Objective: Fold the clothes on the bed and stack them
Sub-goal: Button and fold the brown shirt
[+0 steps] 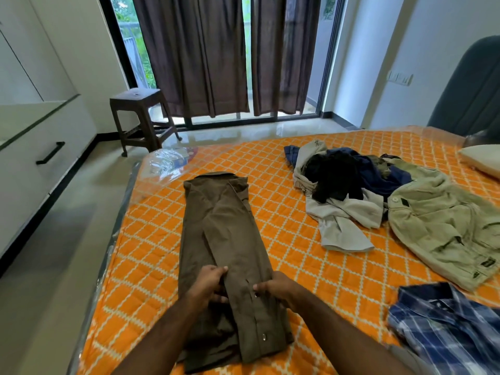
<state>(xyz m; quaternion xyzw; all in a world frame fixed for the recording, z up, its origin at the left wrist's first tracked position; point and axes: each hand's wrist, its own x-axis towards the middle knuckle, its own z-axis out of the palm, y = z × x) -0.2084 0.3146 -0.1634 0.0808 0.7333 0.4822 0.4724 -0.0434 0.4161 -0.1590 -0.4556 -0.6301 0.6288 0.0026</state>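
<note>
One brown shirt [224, 239] lies in front of me on the bed [284, 239], folded lengthwise into a long narrow strip, collar at the far end, hem nearest me. Both my hands are on its near third. My left hand [209, 284] has its fingers curled round the left folded edge, pinching the cloth. My right hand [273, 289] grips the right side, thumb on top beside the button placket; two metal snaps show along that strip below my fingers. The fabric is a matte woven cotton, creased along the folds.

To my right, well apart from the brown shirt, one loose heap of clothes [343, 182] holds several pieces I cannot count exactly: pale grey, black, navy and an olive scrap, all crumpled together. Touching that heap on its near right side lies one pair of khaki trousers [443, 228], rumpled, with a button and small labels visible. Nearer me on the right is one blue plaid shirt [446, 328], soft and checked.

The bed cover is quilted orange with a cream lattice pattern, under a clear plastic sheet at the edges. One pale pillow [479, 161] sits at the far right. On the floor stands one dark brown plastic stool [140, 117] before two brown curtains [216, 52].
</note>
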